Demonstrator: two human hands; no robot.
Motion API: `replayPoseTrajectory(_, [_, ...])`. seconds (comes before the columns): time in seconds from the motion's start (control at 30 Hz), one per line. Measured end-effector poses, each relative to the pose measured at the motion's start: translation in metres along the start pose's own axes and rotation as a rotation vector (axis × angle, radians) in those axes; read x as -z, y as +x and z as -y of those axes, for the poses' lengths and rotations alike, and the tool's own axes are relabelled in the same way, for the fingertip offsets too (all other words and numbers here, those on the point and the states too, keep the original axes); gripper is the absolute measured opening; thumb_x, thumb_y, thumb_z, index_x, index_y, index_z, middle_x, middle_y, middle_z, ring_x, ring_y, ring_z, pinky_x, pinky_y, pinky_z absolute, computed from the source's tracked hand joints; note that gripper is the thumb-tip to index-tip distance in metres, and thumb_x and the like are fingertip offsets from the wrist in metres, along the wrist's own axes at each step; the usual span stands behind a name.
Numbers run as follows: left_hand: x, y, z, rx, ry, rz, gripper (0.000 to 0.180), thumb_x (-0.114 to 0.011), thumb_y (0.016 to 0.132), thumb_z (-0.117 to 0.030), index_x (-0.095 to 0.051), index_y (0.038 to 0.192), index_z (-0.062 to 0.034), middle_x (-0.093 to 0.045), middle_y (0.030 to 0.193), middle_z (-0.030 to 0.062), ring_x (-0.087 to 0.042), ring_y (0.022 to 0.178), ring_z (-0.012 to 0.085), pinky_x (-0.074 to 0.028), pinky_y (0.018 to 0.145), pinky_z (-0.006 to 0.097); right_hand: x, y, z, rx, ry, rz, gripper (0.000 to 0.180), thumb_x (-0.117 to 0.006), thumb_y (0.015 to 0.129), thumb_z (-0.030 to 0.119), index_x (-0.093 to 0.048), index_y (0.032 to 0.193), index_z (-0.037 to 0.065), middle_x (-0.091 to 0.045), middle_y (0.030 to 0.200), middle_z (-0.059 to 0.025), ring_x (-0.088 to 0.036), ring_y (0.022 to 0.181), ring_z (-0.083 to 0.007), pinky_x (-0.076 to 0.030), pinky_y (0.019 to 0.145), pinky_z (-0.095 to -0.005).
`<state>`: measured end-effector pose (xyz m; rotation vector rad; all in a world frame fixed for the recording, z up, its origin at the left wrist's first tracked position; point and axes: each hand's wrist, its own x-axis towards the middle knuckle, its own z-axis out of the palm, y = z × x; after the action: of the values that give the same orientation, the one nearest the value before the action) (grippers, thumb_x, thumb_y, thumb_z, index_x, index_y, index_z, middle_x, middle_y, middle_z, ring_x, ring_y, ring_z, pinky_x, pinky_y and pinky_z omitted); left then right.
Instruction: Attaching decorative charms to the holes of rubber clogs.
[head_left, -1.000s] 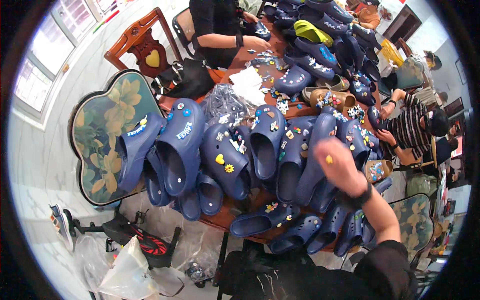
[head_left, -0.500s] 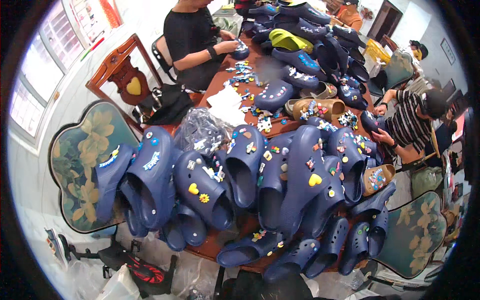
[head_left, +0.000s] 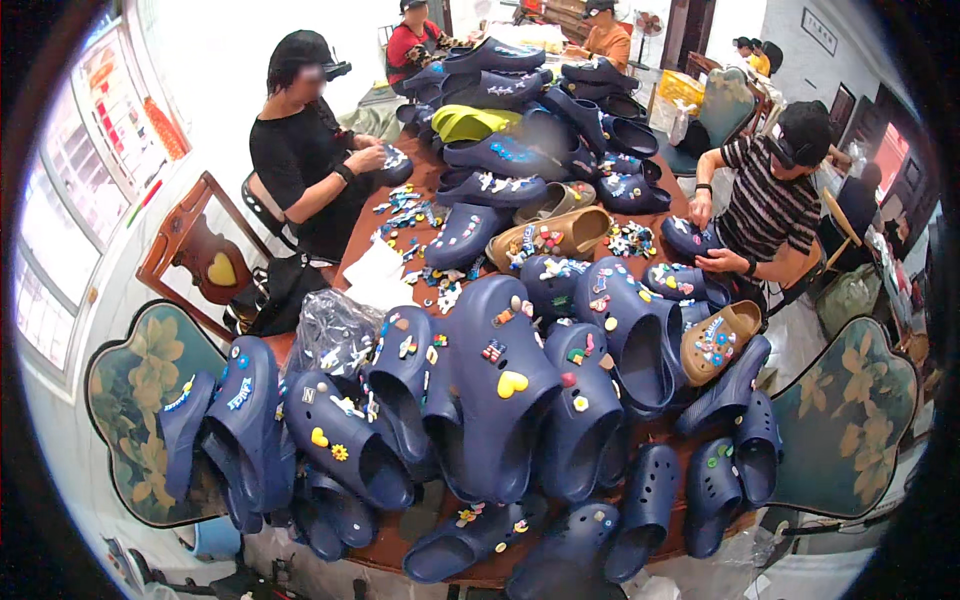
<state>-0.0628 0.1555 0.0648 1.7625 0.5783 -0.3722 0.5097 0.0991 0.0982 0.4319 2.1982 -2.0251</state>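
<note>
Neither of my hands shows in the head view. Right below me a large navy clog (head_left: 495, 395) with a yellow heart charm lies in a heap of navy clogs on a long brown table (head_left: 365, 238). A navy clog with yellow charms (head_left: 345, 440) sits to its left. A tan clog (head_left: 715, 342) with charms lies to the right.
A person in black (head_left: 305, 160) sits at the left side holding a clog. A person in a striped shirt (head_left: 765, 205) works at the right. Loose charms (head_left: 405, 215) and white paper (head_left: 372, 275) lie mid-table. Floral chairs stand at left (head_left: 130, 400) and right (head_left: 850, 420).
My right hand, which reached over the clogs one second ago, has left the picture. The view has tilted up along the table, showing more of the seated people.
</note>
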Motion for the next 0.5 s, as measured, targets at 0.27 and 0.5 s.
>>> replayPoseTrajectory(0.27, [0.010, 0.015, 0.009, -0.102, -0.009, 0.117, 0.017, -0.057, 0.087, -0.022, -0.058, 0.091, -0.0058, -0.063, 0.084, 0.0149, -0.062, 0.081, 0.0355, -0.049, 0.067, 0.042, -0.015, 0.022, -0.029, 0.143, 0.003, 0.077, 0.029, -0.057, 0.083, 0.016, -0.060, 0.105, -0.003, -0.063, 0.102, -0.0220, -0.061, 0.096, -0.0322, -0.047, 0.085, -0.0437])
replayPoseTrajectory(0.5, [-0.042, 0.026, 0.018, -0.174, -0.054, 0.219, 0.017, -0.057, 0.087, -0.023, -0.059, 0.092, -0.0059, -0.063, 0.084, 0.0148, -0.062, 0.081, 0.0353, -0.049, 0.068, 0.042, -0.081, 0.045, -0.070, 0.279, 0.026, 0.170, 0.029, -0.057, 0.083, 0.016, -0.060, 0.105, -0.003, -0.063, 0.103, -0.0223, -0.061, 0.097, -0.0316, -0.047, 0.085, -0.0431])
